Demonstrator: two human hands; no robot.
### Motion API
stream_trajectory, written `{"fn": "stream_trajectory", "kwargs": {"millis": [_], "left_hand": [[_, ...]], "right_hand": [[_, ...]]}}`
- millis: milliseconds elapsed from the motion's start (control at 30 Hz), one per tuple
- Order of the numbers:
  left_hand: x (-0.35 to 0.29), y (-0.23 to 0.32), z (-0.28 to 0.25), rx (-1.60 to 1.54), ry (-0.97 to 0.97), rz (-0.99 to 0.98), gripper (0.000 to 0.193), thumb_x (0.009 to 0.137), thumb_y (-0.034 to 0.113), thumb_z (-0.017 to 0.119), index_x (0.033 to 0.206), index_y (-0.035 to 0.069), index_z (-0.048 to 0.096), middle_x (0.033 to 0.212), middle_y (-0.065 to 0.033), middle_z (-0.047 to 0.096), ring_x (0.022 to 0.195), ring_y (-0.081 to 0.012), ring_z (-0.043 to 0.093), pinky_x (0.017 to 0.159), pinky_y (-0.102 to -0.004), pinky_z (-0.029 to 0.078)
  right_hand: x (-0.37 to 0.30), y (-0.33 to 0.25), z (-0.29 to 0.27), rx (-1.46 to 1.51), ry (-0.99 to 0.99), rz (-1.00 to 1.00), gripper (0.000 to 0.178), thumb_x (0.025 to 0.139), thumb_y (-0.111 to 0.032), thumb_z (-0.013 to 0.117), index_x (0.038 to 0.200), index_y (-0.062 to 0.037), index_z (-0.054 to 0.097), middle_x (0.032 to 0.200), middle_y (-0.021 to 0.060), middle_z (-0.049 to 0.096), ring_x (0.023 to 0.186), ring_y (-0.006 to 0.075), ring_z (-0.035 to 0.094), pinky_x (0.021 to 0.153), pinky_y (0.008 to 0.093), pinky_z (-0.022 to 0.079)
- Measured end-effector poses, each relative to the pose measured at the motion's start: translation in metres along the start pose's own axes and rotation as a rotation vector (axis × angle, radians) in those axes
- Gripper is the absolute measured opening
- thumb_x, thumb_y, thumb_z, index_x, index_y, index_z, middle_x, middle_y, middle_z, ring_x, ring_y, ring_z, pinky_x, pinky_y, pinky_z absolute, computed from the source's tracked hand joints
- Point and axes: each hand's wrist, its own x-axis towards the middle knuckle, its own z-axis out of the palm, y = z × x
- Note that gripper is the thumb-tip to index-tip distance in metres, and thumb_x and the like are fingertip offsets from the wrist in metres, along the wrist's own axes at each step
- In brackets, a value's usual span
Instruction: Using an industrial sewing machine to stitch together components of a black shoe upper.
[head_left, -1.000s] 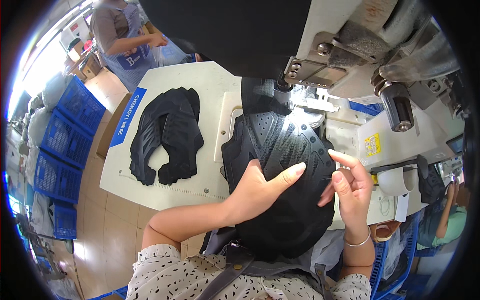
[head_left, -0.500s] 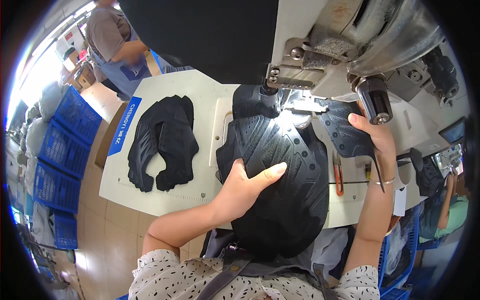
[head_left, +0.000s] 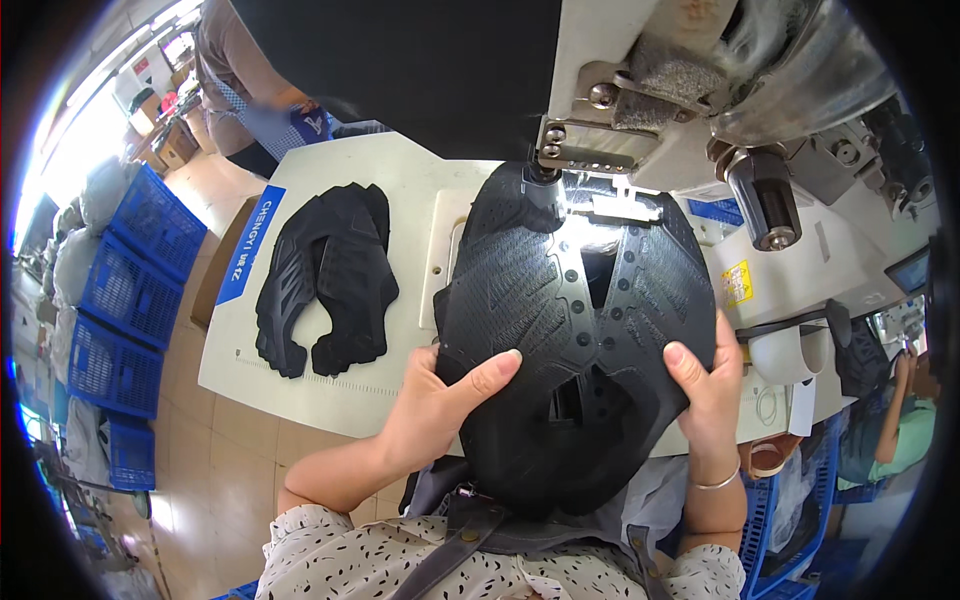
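Observation:
A black shoe upper [head_left: 520,310] with textured sides and rows of eyelets lies spread out under the sewing machine head [head_left: 600,145]. Gaps show along its middle, and its far end sits beneath the lit needle area. My left hand [head_left: 435,405] is closed on the upper's left edge, thumb on top and fingers underneath. At the right edge, my right hand [head_left: 708,395] grips it the same way. To the left on the white table [head_left: 410,190] rest more black shoe uppers [head_left: 350,280], lying one over another in a horseshoe shape.
A black panel [head_left: 410,80] and the machine's metal parts overhang the work. Blue crates [head_left: 120,310] are stacked at the far left. A person in an apron [head_left: 245,90] stands behind the table; another person [head_left: 905,420] sits at the right. A blue basket [head_left: 765,520] is at lower right.
My right hand has moved down and left, bringing the upper's right part in beside the left part. My left hand has slid left to the edge. The orange-handled snips are now hidden.

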Motion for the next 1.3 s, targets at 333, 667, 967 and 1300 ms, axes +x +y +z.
{"fn": "stream_trajectory", "kwargs": {"millis": [333, 667, 967, 1300], "left_hand": [[0.015, 0.004, -0.015, 0.120, -0.011, 0.253, 0.020, 0.084, 0.015, 0.062, 0.085, -0.005, 0.060, 0.075, -0.0015, 0.061, 0.066, -0.0055, 0.053, 0.059, -0.0200, 0.045], [0.042, 0.030, -0.016, 0.083, -0.016, 0.225, 0.025, 0.082, 0.013, 0.063, 0.093, -0.009, 0.059, 0.080, -0.0087, 0.063, 0.067, -0.0106, 0.061, 0.060, -0.0226, 0.051], [0.068, 0.044, -0.018, 0.092, -0.059, 0.266, 0.025, 0.081, 0.012, 0.063, 0.094, -0.009, 0.057, 0.078, -0.0093, 0.063, 0.066, -0.0108, 0.060, 0.057, -0.0220, 0.050], [0.080, 0.051, -0.024, 0.139, 0.040, 0.270, 0.037, 0.078, 0.016, 0.066, 0.100, -0.012, 0.055, 0.087, -0.0139, 0.063, 0.075, -0.0163, 0.062, 0.066, -0.0255, 0.052]], "right_hand": [[-0.014, 0.005, 0.008, -0.053, 0.122, -0.074, 0.036, 0.085, -0.008, 0.056, 0.118, 0.0025, 0.048, 0.111, 0.0079, 0.054, 0.100, 0.0139, 0.051, 0.090, 0.0256, 0.038], [0.012, 0.011, 0.013, -0.059, 0.137, -0.098, 0.038, 0.086, -0.011, 0.056, 0.119, 0.0040, 0.047, 0.111, 0.0078, 0.053, 0.099, 0.0124, 0.050, 0.089, 0.0244, 0.038], [0.045, 0.016, 0.016, 0.082, 0.188, -0.165, 0.024, 0.085, -0.009, 0.057, 0.107, 0.0010, 0.055, 0.096, 0.0026, 0.059, 0.085, 0.0076, 0.053, 0.078, 0.0212, 0.042], [0.053, 0.020, 0.013, 0.097, 0.142, -0.135, 0.025, 0.085, -0.006, 0.055, 0.109, 0.0001, 0.055, 0.095, 0.0019, 0.059, 0.085, 0.0069, 0.053, 0.077, 0.0209, 0.043]]}}
